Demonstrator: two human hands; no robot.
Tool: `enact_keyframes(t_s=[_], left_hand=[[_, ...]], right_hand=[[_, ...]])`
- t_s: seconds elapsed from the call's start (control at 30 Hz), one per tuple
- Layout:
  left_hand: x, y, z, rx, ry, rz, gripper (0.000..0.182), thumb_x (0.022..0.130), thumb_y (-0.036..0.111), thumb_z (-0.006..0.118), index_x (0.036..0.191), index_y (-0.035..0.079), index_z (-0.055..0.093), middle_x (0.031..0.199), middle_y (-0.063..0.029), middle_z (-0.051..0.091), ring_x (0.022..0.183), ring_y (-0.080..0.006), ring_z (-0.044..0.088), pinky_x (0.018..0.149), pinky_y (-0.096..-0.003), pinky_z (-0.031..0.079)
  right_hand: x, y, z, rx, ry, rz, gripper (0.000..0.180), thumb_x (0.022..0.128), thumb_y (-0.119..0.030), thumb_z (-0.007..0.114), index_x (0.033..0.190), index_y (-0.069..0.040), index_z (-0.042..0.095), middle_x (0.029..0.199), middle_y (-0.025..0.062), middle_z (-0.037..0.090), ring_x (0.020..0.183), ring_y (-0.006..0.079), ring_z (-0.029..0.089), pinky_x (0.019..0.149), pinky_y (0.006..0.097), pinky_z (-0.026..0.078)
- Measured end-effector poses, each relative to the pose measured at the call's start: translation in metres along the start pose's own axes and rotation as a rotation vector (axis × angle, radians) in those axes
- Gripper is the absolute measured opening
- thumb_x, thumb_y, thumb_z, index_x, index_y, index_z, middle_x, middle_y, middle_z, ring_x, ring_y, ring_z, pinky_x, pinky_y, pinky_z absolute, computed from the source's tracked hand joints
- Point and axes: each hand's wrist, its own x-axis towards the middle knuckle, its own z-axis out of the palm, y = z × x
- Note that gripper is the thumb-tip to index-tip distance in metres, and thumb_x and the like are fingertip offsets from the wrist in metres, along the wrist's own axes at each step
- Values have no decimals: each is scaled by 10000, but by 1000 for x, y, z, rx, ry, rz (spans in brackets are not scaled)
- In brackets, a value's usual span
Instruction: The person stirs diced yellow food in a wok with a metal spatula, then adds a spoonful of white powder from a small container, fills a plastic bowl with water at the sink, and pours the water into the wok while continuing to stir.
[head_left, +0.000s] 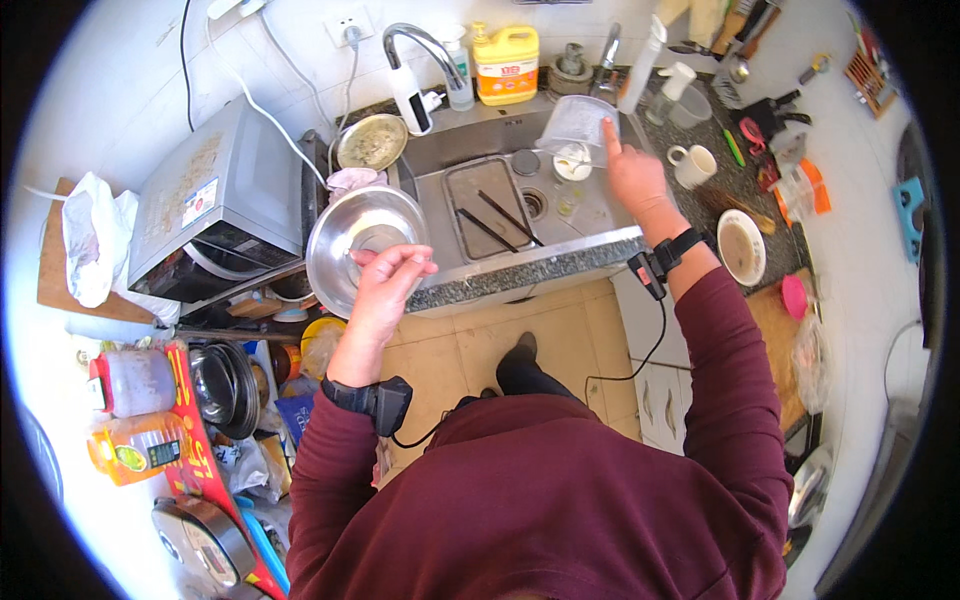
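My right hand (636, 174) grips the side of a clear plastic container (576, 124) over the right part of the steel sink (431, 187), its index finger stretched along the wall. Below the container stands a clear vessel with a white top (572, 162). My left hand (390, 281) is above the lower right part of a steel basin (341, 225), fingers curled close together; whether they touch the basin or pinch something small is unclear. Two dark chopsticks (499, 210) lie across a rectangular tray (456, 196) in the sink, left of the drain (534, 201).
A faucet (409, 82) and a yellow detergent jug (506, 64) stand behind the sink. A microwave (225, 180) is at the left. On the right counter are a white mug (694, 166), a bowl with liquid (741, 247) and a wooden board (776, 337).
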Motion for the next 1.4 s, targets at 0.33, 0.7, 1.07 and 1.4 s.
enact_keyframes(t_s=[0.33,0.7,1.07,1.4], left_hand=[[111,2,30,-121,-97,-250,301,848,225,541,1101,63,533,964,-44,605,863,-119,538,768,-265,399],[288,-28,-26,-249,-38,-378,285,865,236,455,1115,111,510,1002,-44,579,859,-164,514,748,-328,400],[416,-80,-26,473,-284,-67,333,788,217,470,1085,79,529,1033,-63,540,908,-181,476,765,-306,377],[424,-48,-40,391,-245,-193,592,761,97,427,1338,102,292,1299,-109,387,1073,-257,446,790,-371,418]], right_hand=[[93,-7,64,814,-648,351,354,813,-107,449,1117,73,429,837,248,618,574,262,614,521,373,516],[114,-42,48,1840,-876,734,174,800,-100,420,877,51,459,699,185,594,446,218,539,450,346,490],[124,-55,37,1836,-934,770,233,846,-187,481,913,35,467,664,164,590,405,184,522,423,307,477],[132,-60,18,1813,-926,755,233,859,-204,476,887,27,477,656,161,591,406,180,523,416,294,470]])
